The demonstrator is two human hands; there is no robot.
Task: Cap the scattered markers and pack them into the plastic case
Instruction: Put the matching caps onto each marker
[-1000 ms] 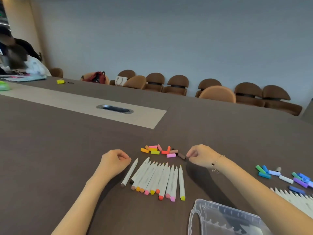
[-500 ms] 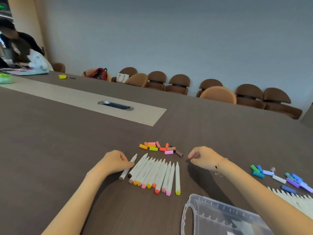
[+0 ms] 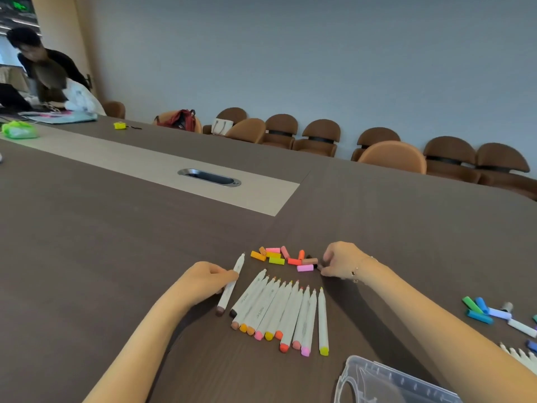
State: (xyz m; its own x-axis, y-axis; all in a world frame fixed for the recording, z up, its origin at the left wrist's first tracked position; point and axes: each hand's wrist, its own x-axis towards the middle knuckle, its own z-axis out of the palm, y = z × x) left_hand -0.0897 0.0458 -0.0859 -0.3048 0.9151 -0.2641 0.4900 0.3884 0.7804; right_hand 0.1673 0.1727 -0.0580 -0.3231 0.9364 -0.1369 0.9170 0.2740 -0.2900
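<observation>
A row of several white uncapped markers (image 3: pixel 284 311) lies side by side on the brown table (image 3: pixel 101 242) in front of me. Beyond them sits a cluster of loose caps (image 3: pixel 279 255) in orange, yellow, pink and red. My left hand (image 3: pixel 203 282) grips one white marker with a brown end (image 3: pixel 231 286) just left of the row. My right hand (image 3: pixel 343 261) pinches a dark brown cap (image 3: pixel 319 267) at the right edge of the cap cluster. The clear plastic case (image 3: pixel 386 382) lies at the bottom right.
More caps in green, blue and purple (image 3: pixel 482 311) and more white markers (image 3: pixel 523 354) lie at the far right. A metal cable slot (image 3: pixel 209 177) sits mid-table. Brown chairs line the far side. People sit at the far left end.
My left hand has closed round the leftmost marker and drawn it away from the row. My right hand has moved onto the dark brown cap and pinches it.
</observation>
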